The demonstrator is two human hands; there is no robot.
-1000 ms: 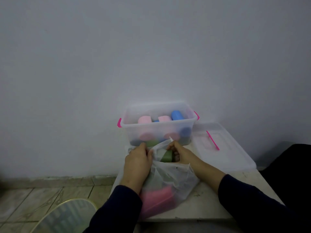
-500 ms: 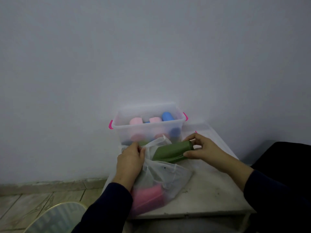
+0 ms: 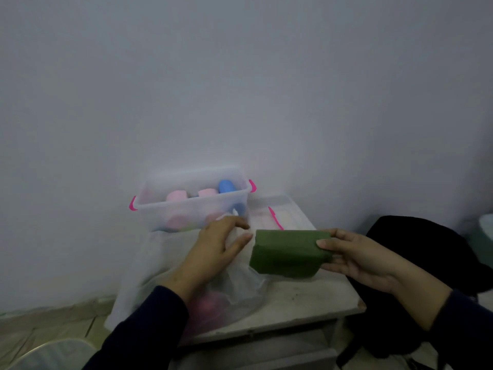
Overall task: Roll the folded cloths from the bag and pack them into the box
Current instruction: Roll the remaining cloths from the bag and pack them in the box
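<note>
I pinch the green cloth by its right end with my right hand, long axis pointing left toward my left hand, fingers spread, over the table's right edge.

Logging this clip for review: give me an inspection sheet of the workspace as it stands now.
Surface: small pale table, scuffed, chipped at its right corner.
Job's things: folded green cloth held clear of the translucent bag; pink cloth visible inside the bag; clear box holds pink and blue rolls.
Clutter: box lid lying beside the box.
Grippers: right hand grips the green cloth's end; left hand open, resting on the bag.
Cables: nothing seen.
Surroundings: bare wall, tiled floor, dark object at right.
</note>
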